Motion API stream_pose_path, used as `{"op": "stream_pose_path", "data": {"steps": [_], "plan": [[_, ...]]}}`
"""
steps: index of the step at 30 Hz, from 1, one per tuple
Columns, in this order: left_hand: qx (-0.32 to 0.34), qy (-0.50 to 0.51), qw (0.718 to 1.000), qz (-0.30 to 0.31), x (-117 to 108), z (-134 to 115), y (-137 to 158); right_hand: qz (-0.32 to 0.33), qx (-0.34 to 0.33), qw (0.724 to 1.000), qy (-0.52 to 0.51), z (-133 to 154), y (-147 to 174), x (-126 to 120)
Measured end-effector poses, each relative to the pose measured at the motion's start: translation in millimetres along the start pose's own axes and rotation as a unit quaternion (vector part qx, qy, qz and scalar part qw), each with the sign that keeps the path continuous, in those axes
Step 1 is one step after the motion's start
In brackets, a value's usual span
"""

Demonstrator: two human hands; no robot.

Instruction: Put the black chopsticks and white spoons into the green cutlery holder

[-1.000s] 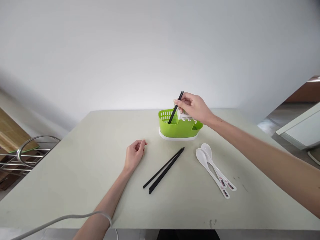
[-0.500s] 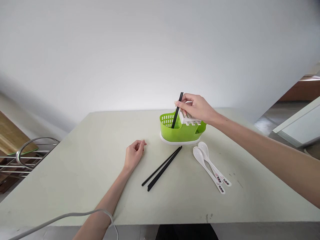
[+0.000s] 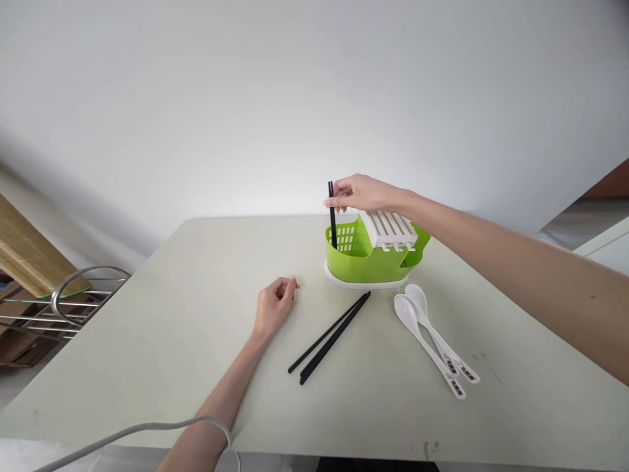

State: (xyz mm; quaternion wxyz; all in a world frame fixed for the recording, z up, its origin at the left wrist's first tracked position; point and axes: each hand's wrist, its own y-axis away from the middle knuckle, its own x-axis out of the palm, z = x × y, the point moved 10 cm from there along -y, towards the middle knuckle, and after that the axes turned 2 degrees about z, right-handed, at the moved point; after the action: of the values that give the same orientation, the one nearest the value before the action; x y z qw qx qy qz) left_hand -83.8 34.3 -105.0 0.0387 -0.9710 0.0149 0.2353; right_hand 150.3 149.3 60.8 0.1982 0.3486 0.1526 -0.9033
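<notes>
My right hand (image 3: 361, 194) is closed around the upper part of a pair of black chopsticks (image 3: 333, 226). They stand nearly upright, with their lower ends inside the left section of a green cutlery holder (image 3: 366, 265). A white slatted rack (image 3: 390, 229) with small hooks sits across the holder's middle, below my right wrist. My left hand (image 3: 276, 303) rests on the table, its fingers curled in a loose fist with nothing seen in it. More black chopsticks (image 3: 329, 344) lie in a narrow V between my left hand and some overlapping white spoons (image 3: 425, 337).
The pale table (image 3: 196, 314) meets a white wall (image 3: 246, 111) at the back. A grey cable (image 3: 147, 427) crosses over my left forearm. At the far left is a metal wire rack (image 3: 73, 305) beside a wooden board (image 3: 37, 252).
My right hand has moved left relative to the holder, and the chopsticks in it have turned from slanted to nearly upright. The view has shifted slightly; my left hand stays resting.
</notes>
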Motion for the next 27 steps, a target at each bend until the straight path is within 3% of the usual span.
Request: {"op": "stream_pose_path", "data": {"steps": [6,18,23,27], "plan": [[0.007,-0.013,1.0,0.004,2,-1,-1,0.023,-0.004,1.0,0.006,-5,-15,0],[0.006,-0.003,1.0,0.02,4,4,-4,0.004,0.029,0.999,0.038,-6,-6,-3],[0.009,-0.009,1.0,0.02,4,1,-4,-0.091,0.019,0.989,0.113,8,15,-29],[0.019,-0.037,0.999,0.03,6,-5,-2,-0.209,-0.039,0.968,0.134,46,71,-47]]}}
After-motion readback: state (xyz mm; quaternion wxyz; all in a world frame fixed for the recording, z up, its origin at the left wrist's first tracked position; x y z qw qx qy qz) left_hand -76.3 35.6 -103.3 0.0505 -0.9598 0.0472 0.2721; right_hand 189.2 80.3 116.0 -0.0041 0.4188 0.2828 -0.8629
